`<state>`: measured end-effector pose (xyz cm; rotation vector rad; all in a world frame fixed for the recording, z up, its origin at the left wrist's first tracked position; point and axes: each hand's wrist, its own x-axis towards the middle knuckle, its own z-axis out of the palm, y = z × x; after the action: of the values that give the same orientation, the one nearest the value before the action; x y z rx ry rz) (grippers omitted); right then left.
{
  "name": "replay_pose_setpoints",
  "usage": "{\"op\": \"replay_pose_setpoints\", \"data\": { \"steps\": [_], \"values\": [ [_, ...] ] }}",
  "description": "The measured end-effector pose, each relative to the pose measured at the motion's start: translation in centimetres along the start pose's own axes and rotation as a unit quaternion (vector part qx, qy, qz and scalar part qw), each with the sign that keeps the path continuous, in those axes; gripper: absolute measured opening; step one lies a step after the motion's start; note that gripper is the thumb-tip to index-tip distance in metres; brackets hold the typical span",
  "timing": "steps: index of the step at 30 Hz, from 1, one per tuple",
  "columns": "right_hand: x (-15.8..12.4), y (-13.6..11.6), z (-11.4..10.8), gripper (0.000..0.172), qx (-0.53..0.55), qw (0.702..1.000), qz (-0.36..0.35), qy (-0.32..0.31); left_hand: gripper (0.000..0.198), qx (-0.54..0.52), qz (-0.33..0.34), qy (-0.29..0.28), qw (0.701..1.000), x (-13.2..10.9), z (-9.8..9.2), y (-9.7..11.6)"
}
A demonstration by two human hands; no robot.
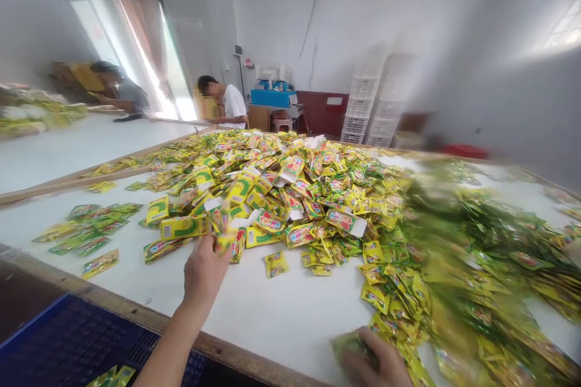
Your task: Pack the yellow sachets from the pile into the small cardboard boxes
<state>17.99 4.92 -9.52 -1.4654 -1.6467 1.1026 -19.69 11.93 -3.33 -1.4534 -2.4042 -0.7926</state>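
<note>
Ideally, the left hand (206, 269) pinches its yellow pack (225, 240) lightly; whether the blurred right hand (379, 358) grasps the near green sachet (347, 346) is unclear.

White tabletop (281, 314) carrying heaped yellow boxes (184, 228) and green-yellow packets (399, 290)

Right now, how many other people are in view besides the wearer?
2: one person in white beyond the pile of yellow boxes, and another in grey farther left, near the curtain. Others may be hidden.
</note>
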Motion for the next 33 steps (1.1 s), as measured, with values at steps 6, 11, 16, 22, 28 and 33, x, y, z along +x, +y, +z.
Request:
{"op": "replay_pose_setpoints", "data": {
  "steps": [6, 11, 16, 22, 28, 33],
  "values": [
    [2.9, -6.7, -0.9, 0.027, 0.271, 0.954, -0.021, 0.124, 0.043, -0.085, 0.197, -0.163, 0.963, -11.6, 2.1, 8.1],
    [4.9, -9.0, 0.7, 0.02, 0.29, 0.945, -0.065, 0.137, 0.042, -0.002, 0.262, -0.161, 0.952, -15.0, 2.6, 13.5],
    [4.8, -6.3, 1.4, 0.013, 0.086, 0.981, -0.064, 0.16, 0.028, -0.03, 0.226, -0.174, 0.958, -14.1, 2.0, 15.0],
    [4.9, -5.5, 0.0, 0.01, -0.034, 0.995, -0.076, 0.057, 0.029, -0.051, 0.193, -0.161, 0.967, -14.5, 2.6, 15.3],
    [5.5, -6.8, -0.7, 0.015, -0.083, 0.989, -0.115, -0.035, 0.028, -0.081, 0.14, -0.163, 0.973, -15.2, 2.2, 15.9],
    [5.8, -7.7, -1.2, 0.016, -0.088, 0.989, -0.118, 0.01, 0.033, -0.307, 0.07, -0.237, 0.919, -14.8, 1.3, 15.1]
  ]
}}
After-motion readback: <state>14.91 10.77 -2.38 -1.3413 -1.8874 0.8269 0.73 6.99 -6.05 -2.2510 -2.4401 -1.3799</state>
